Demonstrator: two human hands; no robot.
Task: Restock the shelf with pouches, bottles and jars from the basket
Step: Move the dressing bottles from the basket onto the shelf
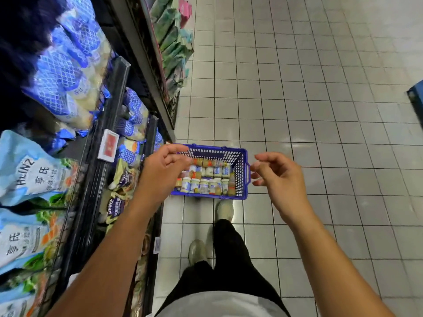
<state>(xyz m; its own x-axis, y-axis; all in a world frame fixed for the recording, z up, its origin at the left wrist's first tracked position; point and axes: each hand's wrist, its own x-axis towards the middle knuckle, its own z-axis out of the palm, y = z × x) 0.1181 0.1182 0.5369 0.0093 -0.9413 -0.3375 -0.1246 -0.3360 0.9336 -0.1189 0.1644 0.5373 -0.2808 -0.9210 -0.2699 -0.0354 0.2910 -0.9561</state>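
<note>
Blue plastic mesh basket (243, 156) sits on the white tiled floor (320, 110), just right of the black metal shelf (100, 170) and just beyond the person's feet. Small white-lidded jars and bottles (206, 185) fill it in rows, lying close together.

Left hand (164, 167) hovers over the basket's left near corner. Its fingers are loosely curled with the thumb above them. Fingertips are blurred, but the grip looks released, nothing in it. Right hand (280, 177) hangs just right of the basket's side handle, not touching it. Fingers loosely bent, grip released, empty.

On the shelf at left:
- Blue-and-white patterned pouches (68, 72) stacked on the far part.
- Light-blue Heinz pouches (27, 175) on the near part.
- A red-and-white price tag (108, 145) on the shelf edge.
- Darker Heinz pouches (119, 186) on a lower level, near the left wrist.
- Green packets (174, 42) on the far shelving.

Pale shoes (225, 210) and black trousers (229, 259) show below.
</note>
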